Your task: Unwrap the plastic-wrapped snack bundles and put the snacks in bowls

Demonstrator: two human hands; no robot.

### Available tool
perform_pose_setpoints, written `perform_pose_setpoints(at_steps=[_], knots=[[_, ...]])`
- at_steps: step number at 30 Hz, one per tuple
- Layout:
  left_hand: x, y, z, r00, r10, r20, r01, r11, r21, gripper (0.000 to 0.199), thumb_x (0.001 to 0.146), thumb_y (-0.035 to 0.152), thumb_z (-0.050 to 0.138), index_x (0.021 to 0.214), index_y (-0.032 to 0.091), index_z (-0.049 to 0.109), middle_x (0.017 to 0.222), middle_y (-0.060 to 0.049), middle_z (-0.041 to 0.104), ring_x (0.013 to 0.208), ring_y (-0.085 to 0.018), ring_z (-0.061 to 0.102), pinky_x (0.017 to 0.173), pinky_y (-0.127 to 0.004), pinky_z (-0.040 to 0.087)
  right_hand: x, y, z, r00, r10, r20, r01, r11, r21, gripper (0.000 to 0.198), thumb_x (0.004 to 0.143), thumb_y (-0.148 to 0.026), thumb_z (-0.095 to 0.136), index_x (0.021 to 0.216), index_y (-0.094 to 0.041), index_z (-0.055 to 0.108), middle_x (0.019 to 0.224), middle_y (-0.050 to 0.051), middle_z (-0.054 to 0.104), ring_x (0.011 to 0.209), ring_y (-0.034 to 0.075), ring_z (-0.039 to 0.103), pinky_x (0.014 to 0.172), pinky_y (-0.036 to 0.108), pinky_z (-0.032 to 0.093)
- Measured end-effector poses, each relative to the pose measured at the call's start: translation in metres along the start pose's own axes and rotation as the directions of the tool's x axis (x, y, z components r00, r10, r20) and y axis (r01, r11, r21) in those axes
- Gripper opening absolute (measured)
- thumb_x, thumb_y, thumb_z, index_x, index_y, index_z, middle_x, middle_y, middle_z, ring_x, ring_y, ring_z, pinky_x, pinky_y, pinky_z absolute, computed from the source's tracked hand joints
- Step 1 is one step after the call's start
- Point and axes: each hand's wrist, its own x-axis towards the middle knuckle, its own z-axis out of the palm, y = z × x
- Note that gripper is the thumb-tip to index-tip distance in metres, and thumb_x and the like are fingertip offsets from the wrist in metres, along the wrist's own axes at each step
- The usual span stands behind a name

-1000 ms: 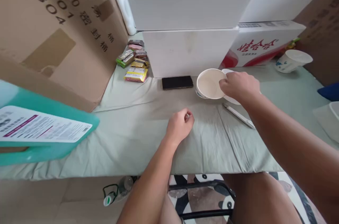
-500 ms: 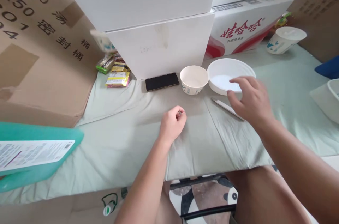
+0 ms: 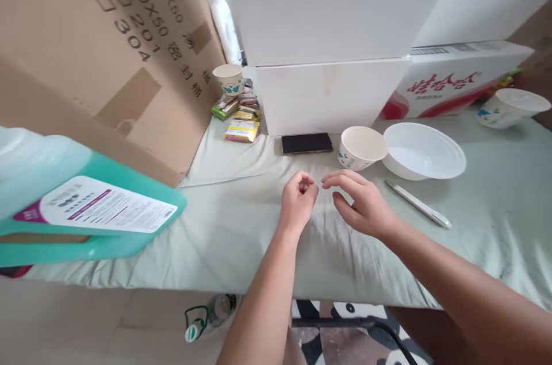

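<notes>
My left hand (image 3: 298, 198) is closed in a loose fist above the cloth-covered table, fingertips curled to the thumb. What it holds, if anything, is hidden. Close to its right side hovers my right hand (image 3: 360, 204), fingers bent and apart from the thumb, nothing visible between them. Behind the hands stands a paper bowl (image 3: 363, 146) with a blue-green leaf print. A white plastic bowl (image 3: 422, 152) sits against its right side. In front of that bowl lies a white utility knife (image 3: 418, 204). A black phone (image 3: 307, 143) lies flat left of the paper bowl.
White boxes (image 3: 328, 95) rise behind the phone. To the left are snack packets (image 3: 242, 129), a paper cup (image 3: 229, 79), a large carton (image 3: 142, 54) and a teal jug (image 3: 129, 210). Another printed cup (image 3: 509, 107) stands far right. The table's cloth edge (image 3: 259, 290) is near my forearms.
My right hand has moved left, from beside the white bowl to next to my left hand. The view has swung left. My left hand stays closed.
</notes>
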Motion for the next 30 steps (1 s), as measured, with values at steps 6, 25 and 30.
perform_pose_setpoints(at_steps=[6, 25, 30], knots=[[0.008, -0.003, -0.055, 0.98, -0.063, -0.188, 0.03, 0.984, -0.173, 0.016, 0.072, 0.017, 0.056, 0.07, 0.022, 0.041, 0.055, 0.01, 0.029, 0.049, -0.007, 0.025, 0.049, -0.024, 0.018, 0.095, -0.023, 0.063, 0.988, -0.091, 0.128, 0.088, 0.996, 0.035, 0.025, 0.082, -0.014, 0.048, 0.1, -0.023, 0.063, 0.103, 0.009, 0.071, 0.097, 0.023, 0.067, 0.087, 0.038, 0.053], [0.021, -0.008, -0.085, 0.926, -0.378, -0.025, 0.344, 0.868, -0.359, 0.022, 0.069, 0.014, 0.062, 0.065, 0.022, 0.042, 0.054, 0.006, 0.035, 0.053, -0.01, 0.03, 0.051, -0.026, 0.021, 0.4, 0.082, 0.261, 0.85, 0.494, 0.184, -0.331, 0.772, -0.543, 0.077, 0.085, -0.058, 0.063, 0.15, -0.02, 0.046, 0.147, 0.025, 0.044, 0.133, 0.048, 0.041, 0.101, 0.07, 0.028], [-0.017, -0.001, -0.101, 0.884, -0.467, -0.02, 0.457, 0.871, -0.182, 0.017, 0.072, 0.022, 0.065, 0.066, 0.021, 0.049, 0.059, 0.004, 0.041, 0.059, -0.011, 0.04, 0.056, -0.025, 0.028, 0.409, 0.078, 0.256, 0.853, 0.508, 0.123, -0.371, 0.754, -0.542, 0.072, 0.094, -0.044, 0.05, 0.159, -0.021, 0.029, 0.154, 0.025, 0.039, 0.135, 0.041, 0.043, 0.105, 0.062, 0.033]])
